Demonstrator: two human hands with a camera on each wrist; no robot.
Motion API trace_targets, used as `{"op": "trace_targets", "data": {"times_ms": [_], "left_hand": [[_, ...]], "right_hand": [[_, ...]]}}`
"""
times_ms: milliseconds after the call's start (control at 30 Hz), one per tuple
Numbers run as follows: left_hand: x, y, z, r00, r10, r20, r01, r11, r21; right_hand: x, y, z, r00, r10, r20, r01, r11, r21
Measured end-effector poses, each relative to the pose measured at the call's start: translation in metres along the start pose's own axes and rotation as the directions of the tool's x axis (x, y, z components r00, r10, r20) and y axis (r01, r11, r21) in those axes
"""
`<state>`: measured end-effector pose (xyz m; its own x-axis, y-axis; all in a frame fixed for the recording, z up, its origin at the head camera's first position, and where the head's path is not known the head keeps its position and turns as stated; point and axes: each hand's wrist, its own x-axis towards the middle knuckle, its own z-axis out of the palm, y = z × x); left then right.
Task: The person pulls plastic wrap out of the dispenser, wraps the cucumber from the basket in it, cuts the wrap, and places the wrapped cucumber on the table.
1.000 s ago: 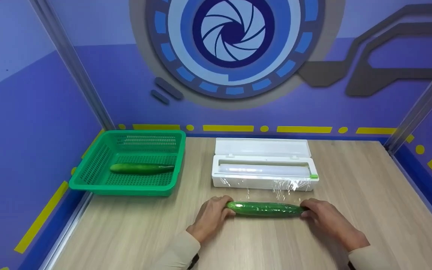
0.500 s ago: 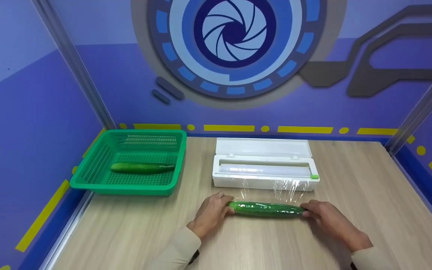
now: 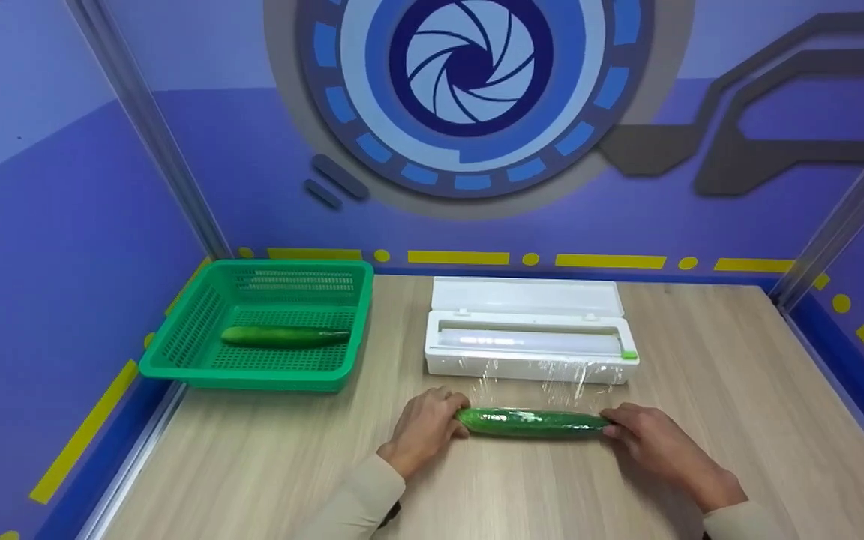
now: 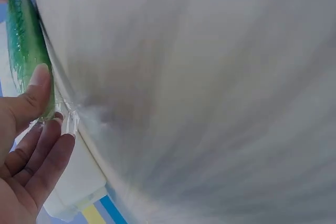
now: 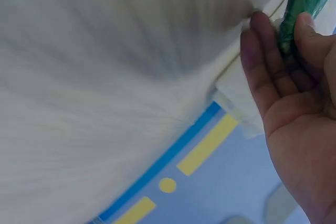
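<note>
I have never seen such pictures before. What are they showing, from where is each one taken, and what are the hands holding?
No machine here: a person works with two bare hands. The wide picture comes from a camera on the head; the two close, blurry ones come from cameras on the wrists. The left hand and the right hand each hold one end of a wrapped cucumber lying on a wooden table. Thin clear film runs from it to the open white film dispenser behind. At the left, a green basket contains a second cucumber.

Wrapped cucumber (image 3: 531, 422) on worktop (image 3: 702, 390) before film dispenser (image 3: 528, 330); basket (image 3: 177, 360) to the left holds second cucumber (image 3: 285, 336)
</note>
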<state>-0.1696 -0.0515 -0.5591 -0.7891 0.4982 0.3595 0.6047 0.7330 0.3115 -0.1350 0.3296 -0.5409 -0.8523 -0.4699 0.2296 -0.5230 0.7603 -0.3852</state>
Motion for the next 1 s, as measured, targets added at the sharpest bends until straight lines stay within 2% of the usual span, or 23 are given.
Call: {"op": "trace_targets", "data": {"times_ms": [167, 300, 533, 700, 1000], "left_hand": [[0.0, -0.001, 0.003, 1.0, 0.005, 0.015, -0.006, 1.0, 0.029], [0.001, -0.002, 0.004, 0.999, 0.018, 0.036, -0.019, 0.999, 0.044], [0.007, -0.003, 0.002, 0.997, 0.037, 0.067, -0.039, 0.999, 0.031], [0.008, -0.004, 0.0, 0.996, 0.047, 0.076, -0.05, 0.998, 0.037], [0.008, -0.005, -0.007, 0.994, -0.016, 0.111, 0.01, 0.998, 0.054]], "right_hand": [[-0.002, -0.009, 0.002, 0.996, 0.043, -0.075, -0.049, 0.996, -0.079], [-0.003, -0.008, 0.007, 0.989, 0.072, -0.126, -0.082, 0.994, -0.076], [0.001, -0.005, 0.008, 0.983, 0.124, -0.136, -0.132, 0.99, -0.051], [0.003, -0.002, 0.01, 0.978, 0.06, -0.2, -0.078, 0.994, -0.083], [0.009, 0.005, 0.015, 0.964, -0.126, -0.233, 0.107, 0.99, -0.093]]}}
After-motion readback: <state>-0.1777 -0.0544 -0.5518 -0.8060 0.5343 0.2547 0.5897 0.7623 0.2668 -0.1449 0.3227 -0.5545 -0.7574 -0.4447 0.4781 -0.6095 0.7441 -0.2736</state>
